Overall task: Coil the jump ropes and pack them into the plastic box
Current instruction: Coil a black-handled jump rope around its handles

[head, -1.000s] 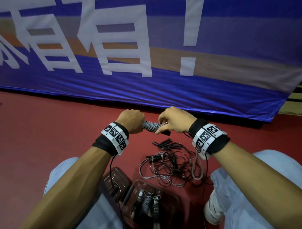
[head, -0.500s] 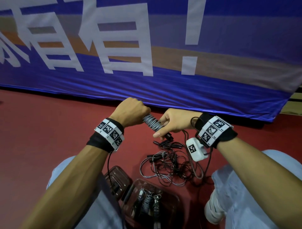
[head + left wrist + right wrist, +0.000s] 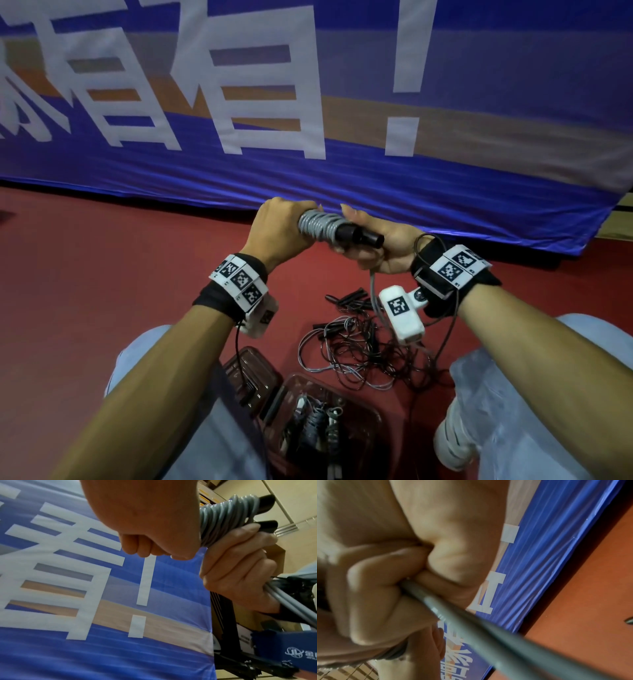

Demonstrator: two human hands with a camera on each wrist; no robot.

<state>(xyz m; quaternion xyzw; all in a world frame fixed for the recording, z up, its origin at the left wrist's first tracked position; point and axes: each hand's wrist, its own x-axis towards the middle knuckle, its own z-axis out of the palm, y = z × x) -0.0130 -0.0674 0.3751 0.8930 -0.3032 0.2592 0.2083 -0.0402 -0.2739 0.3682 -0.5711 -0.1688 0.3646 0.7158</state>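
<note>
A grey jump rope (image 3: 320, 224) is wound in tight turns round its black handles (image 3: 356, 235). My left hand (image 3: 279, 228) grips the left end of that bundle in a fist. My right hand (image 3: 373, 246) is curled under the handles' right end and holds the loose grey cord (image 3: 372, 291) that trails down. The left wrist view shows the coils (image 3: 223, 520) between both fists. In the right wrist view the cord (image 3: 447, 615) runs out of my closed fingers. Below, a clear brown plastic box (image 3: 371, 421) holds several coiled ropes (image 3: 317, 425).
A tangle of loose ropes (image 3: 363, 353) with black handles lies on the red floor (image 3: 102, 291) between my knees. The box lid (image 3: 253, 373) lies left of the box. A blue banner (image 3: 308, 102) stands close ahead. My shoe (image 3: 452, 442) is at the lower right.
Both hands have risen with the bundle. My right hand has turned palm-up under the handles, and the black handle ends now point right.
</note>
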